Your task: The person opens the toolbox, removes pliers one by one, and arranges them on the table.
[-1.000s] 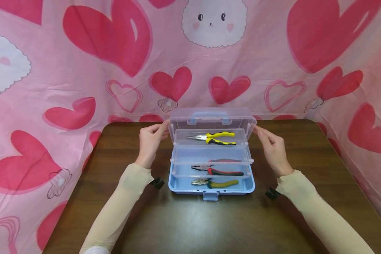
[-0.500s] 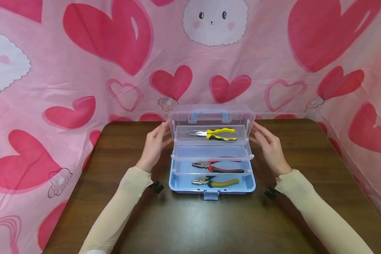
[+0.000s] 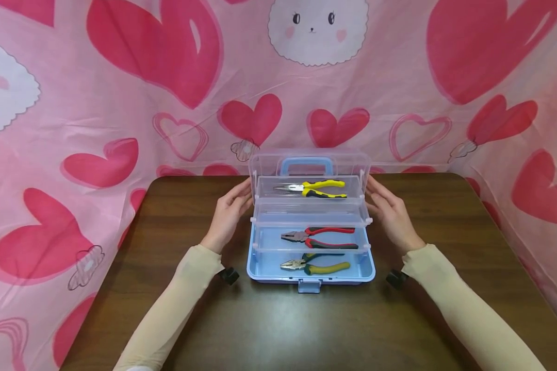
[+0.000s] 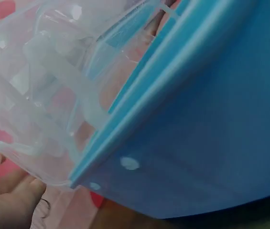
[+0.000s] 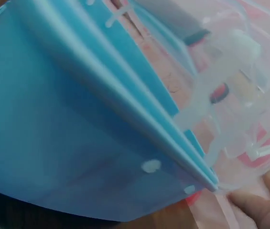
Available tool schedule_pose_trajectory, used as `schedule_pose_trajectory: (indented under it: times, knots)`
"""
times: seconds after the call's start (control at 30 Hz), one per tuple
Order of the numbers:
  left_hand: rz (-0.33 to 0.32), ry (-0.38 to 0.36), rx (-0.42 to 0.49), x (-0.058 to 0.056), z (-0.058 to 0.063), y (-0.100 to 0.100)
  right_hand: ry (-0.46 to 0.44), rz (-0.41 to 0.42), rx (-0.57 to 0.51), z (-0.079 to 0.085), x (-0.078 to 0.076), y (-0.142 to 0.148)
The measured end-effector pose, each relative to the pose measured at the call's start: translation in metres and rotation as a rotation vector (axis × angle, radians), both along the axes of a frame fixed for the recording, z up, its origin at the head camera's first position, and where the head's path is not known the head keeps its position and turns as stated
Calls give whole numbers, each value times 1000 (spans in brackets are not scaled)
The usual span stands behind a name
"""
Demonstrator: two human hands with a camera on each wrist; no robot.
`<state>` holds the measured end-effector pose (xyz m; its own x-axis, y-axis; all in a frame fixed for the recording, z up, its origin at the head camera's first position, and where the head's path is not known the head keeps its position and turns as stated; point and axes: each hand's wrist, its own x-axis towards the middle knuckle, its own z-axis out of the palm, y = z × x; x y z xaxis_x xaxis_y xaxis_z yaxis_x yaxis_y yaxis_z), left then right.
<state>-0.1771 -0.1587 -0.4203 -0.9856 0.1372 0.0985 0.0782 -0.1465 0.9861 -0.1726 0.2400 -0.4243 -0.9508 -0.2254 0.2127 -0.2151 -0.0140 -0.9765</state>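
A light blue toolbox stands with its clear lid tipped up at the back and its see-through trays spread in steps. Long-nose pliers with yellow-black handles lie in the top tray. Lower down are red-black combination pliers, and at the front of the base are pliers with olive handles. My left hand is at the lid's left side, fairly straight fingers reaching behind its edge. My right hand mirrors it on the right. Fingertips are partly hidden by the lid.
The toolbox sits on a dark brown wooden table. A pink cloth printed with hearts hangs behind and beside the table. A blue carry handle shows through the lid, and a latch hangs at the box's front.
The lid has tipped further back and the trays have risen and swung back with it. Both hands have followed, their fingers moving behind the lid's side edges. The red-black pliers show more fully.
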Motion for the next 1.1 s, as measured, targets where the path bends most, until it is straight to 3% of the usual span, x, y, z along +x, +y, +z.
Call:
schedule_pose_trajectory:
  times: [0.2,0.4,0.63,0.87,1.1]
  knots:
    - [-42,-67,6,-4,-9,2,-90,127,-70,-7,-7,4]
    - [-43,-116,-79,-7,-16,3,-164,128,-121,-10,-8,4]
    - [-32,-146,-62,-10,-23,2,-284,150,-164,-8,-14,2]
    - [25,-182,-64,-13,-26,3,-372,237,-256,-8,-20,3]
    - [84,-273,-78,-15,-32,5,-464,290,-259,-6,-27,8]
